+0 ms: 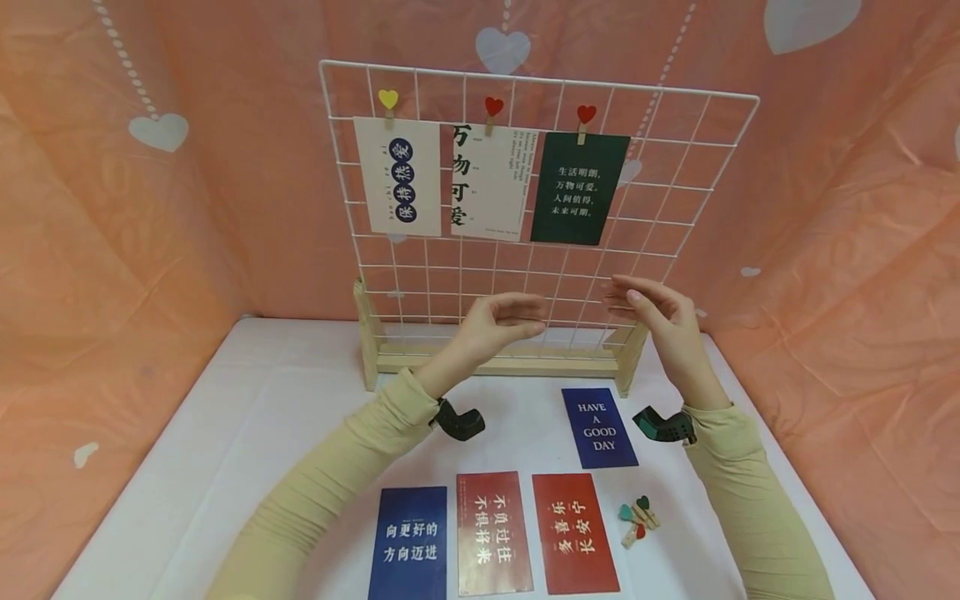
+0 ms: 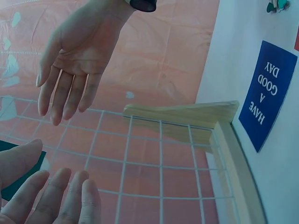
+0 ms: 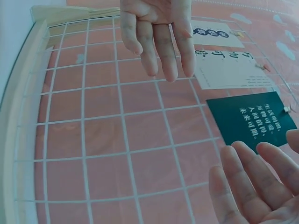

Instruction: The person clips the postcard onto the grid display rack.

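Both hands are raised in front of a white wire grid (image 1: 570,275), palms facing each other and nothing in either. My left hand (image 1: 501,323) is before the grid's lower middle, fingers extended. On the other side my right hand (image 1: 656,310) is before the lower right part, fingers loosely straight. Above them three cards hang from heart-topped clothespins: a white card with blue circles (image 1: 378,192), a white card with black characters (image 1: 502,187) and a dark green card (image 1: 573,221). The green card is closest above the right hand in the right wrist view.
The grid stands in a wooden base (image 1: 502,365). On the white table lie a blue "HAVE A GOOD DAY" card (image 1: 600,457), another blue card (image 1: 408,575), a pinkish-red card (image 1: 495,579), a red card (image 1: 581,579) and several small heart clothespins (image 1: 637,521). Orange cloth (image 1: 840,292) surrounds the table.
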Action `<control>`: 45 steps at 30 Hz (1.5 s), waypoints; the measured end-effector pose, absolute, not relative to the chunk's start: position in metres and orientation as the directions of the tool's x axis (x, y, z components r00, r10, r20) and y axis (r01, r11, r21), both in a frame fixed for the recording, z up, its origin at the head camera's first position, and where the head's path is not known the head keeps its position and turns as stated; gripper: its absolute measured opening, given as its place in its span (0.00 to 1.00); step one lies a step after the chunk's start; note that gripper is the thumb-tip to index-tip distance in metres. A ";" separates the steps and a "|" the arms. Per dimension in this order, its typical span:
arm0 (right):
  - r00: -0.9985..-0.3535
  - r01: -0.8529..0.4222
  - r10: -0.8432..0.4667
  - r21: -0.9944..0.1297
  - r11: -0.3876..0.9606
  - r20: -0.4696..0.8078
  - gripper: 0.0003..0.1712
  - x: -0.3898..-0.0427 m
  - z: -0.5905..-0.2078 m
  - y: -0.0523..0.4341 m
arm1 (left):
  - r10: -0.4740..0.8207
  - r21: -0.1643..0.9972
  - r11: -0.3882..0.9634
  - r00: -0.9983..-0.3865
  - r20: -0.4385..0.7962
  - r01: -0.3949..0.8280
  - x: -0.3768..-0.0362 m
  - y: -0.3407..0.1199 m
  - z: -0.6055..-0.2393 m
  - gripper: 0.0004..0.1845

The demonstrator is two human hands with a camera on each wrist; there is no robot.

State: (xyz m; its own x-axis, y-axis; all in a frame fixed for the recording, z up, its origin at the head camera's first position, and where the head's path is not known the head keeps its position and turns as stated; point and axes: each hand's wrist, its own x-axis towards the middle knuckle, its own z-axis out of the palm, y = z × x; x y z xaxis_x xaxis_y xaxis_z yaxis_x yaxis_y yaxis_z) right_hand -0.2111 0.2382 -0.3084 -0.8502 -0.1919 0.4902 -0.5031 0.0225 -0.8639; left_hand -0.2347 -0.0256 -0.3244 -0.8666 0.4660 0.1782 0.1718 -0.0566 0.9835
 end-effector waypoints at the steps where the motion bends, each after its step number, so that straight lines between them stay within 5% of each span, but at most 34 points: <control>1: -0.854 -0.497 -0.194 -0.867 0.028 0.483 0.19 -0.210 -0.311 0.240 | 0.467 0.984 -0.060 -0.867 0.175 0.166 -0.235 -0.025 -0.327 0.21; 20: -0.922 -0.354 -0.232 -0.918 0.176 0.311 0.20 -0.185 -0.367 0.272 | 0.447 0.998 -0.054 -0.893 0.056 0.036 -0.238 -0.010 -0.385 0.21; 45: -0.933 -0.169 -0.359 -0.916 0.365 0.030 0.20 -0.151 -0.394 0.311 | 0.453 0.982 -0.067 -0.882 -0.129 -0.179 -0.233 0.008 -0.433 0.20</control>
